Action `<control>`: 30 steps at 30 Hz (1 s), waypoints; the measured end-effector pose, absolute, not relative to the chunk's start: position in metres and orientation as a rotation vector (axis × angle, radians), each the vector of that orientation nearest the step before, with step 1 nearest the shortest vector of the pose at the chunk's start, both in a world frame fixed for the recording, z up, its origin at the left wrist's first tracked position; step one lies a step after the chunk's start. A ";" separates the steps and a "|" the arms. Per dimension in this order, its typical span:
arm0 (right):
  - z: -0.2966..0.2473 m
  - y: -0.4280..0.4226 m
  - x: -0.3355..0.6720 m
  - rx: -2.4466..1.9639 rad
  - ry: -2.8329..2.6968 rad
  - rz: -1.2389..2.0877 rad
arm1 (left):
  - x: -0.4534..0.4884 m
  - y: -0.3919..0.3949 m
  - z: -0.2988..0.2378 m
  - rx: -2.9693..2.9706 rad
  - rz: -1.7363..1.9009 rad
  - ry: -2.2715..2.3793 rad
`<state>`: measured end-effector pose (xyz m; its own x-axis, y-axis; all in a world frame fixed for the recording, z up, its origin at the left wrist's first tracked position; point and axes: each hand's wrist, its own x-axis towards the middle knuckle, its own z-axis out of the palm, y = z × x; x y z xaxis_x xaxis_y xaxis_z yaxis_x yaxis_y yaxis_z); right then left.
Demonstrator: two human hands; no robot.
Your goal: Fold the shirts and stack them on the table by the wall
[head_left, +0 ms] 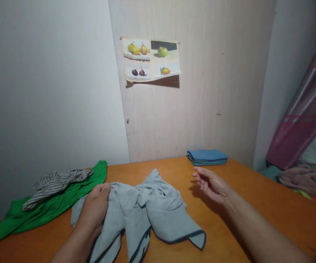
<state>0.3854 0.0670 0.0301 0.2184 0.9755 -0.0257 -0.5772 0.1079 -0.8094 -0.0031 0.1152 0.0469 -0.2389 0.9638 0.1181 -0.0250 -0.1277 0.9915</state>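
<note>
A crumpled light grey cloth with dark edging lies bunched on the orange-brown table in front of me. My left hand is closed on its left part, fingers gripping the fabric. To the right of the cloth, my right hand is held above the table, palm turned inward and fingers apart, with nothing in it. Beyond my right hand sits a neat stack of folded blue cloth near the table's back edge.
On the left, a striped garment lies over a green garment. The table meets a wall at the back, where a sheet of fruit pictures hangs. Beyond the table's right side are a pink covering and heaped fabrics.
</note>
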 end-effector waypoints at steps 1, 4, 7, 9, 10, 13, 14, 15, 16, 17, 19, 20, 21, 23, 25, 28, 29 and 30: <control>0.027 0.068 0.384 -0.858 -0.635 1.254 | -0.005 0.117 0.046 1.176 1.503 1.331; 0.015 0.069 0.372 -1.006 -0.757 1.256 | -0.006 0.117 0.047 1.196 1.514 1.341; 0.006 0.063 0.357 -1.068 -0.959 1.250 | -0.005 0.115 0.049 1.159 1.515 1.292; 0.002 0.057 0.348 -1.059 -1.140 1.261 | -0.005 0.113 0.051 1.155 1.544 1.305; 0.000 0.055 0.344 -1.057 -1.260 1.248 | -0.005 0.113 0.051 1.165 1.570 1.321; -0.005 0.052 0.338 -1.095 -1.696 1.006 | -0.005 0.112 0.052 1.219 1.620 1.352; -0.006 0.052 0.336 -1.113 -1.822 0.890 | -0.006 0.112 0.052 1.230 1.623 1.345; -0.008 0.054 0.335 -1.125 -1.907 0.793 | -0.006 0.112 0.052 1.231 1.623 1.333; -0.009 0.055 0.333 -1.126 -1.943 0.744 | -0.006 0.112 0.051 1.226 1.621 1.322; -0.009 0.056 0.332 -1.117 -1.913 0.756 | -0.007 0.112 0.051 1.219 1.623 1.313; -0.006 0.057 0.329 -1.096 -1.671 0.935 | -0.007 0.113 0.050 1.213 1.628 1.310; -0.003 0.056 0.328 -1.072 -1.488 1.050 | -0.007 0.113 0.050 1.213 1.622 1.304; 0.002 0.055 0.328 -1.032 -1.299 1.155 | -0.007 0.113 0.051 1.209 1.606 1.288; 0.013 0.053 0.330 -0.896 -0.997 1.293 | -0.007 0.112 0.052 1.178 1.550 1.223; 0.023 0.051 0.336 -0.748 -0.841 1.387 | -0.006 0.111 0.053 1.170 1.492 1.160; 0.028 0.054 0.349 -0.659 -0.726 1.494 | -0.005 0.106 0.056 1.372 1.389 1.131; 0.027 0.057 0.355 -0.658 -0.704 1.508 | -0.004 0.104 0.057 1.500 1.339 1.137; 0.024 0.060 0.360 -0.656 -0.692 1.508 | -0.003 0.101 0.059 1.646 1.284 1.148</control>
<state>0.3602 0.0599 0.0241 -0.0473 0.9989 0.0023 -0.6533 -0.0292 -0.7565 -0.0032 0.1010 0.0590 0.0986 0.9454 0.3108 0.2033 -0.3248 0.9237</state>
